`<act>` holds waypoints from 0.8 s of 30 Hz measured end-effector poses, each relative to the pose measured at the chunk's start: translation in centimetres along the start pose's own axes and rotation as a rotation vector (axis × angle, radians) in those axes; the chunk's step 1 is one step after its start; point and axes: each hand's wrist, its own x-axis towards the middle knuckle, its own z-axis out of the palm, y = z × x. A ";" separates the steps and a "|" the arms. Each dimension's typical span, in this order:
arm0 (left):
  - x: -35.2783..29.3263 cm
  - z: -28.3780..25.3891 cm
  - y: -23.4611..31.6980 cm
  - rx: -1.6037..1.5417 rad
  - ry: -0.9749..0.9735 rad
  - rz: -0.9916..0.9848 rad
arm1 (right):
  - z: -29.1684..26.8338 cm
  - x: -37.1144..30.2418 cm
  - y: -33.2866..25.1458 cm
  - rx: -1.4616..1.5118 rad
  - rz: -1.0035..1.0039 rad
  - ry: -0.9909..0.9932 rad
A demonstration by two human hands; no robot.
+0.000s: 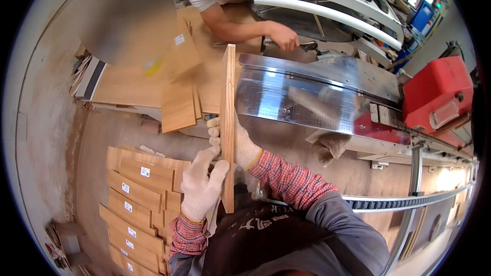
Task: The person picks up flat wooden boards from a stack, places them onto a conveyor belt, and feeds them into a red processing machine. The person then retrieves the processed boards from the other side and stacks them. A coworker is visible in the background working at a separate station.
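Observation:
A flat wooden board (228, 128) stands edge-on before my chest, its long narrow side turned up and showing layered wood. My right hand (244, 145), in a white knit glove, is behind its right face, with fingertips curled round to the left face. Lower down on the left face, my left hand (201, 181), gloved alike, is closed against the board with its thumb and fingers bent. The right palm is partly hidden behind the board.
Stacked wood panels (135, 194) with white labels lie at lower left. More panels (179, 110) lie on a bench ahead. A metal machine bed (286, 97) with a red housing (437, 92) extends right. Across it, another person's hand (283, 36) is at a metal fitting.

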 end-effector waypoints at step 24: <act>10.8 2.3 -11.2 -1.150 -0.171 -0.256 | -11.7 -4.6 2.4 0.516 0.641 -1.050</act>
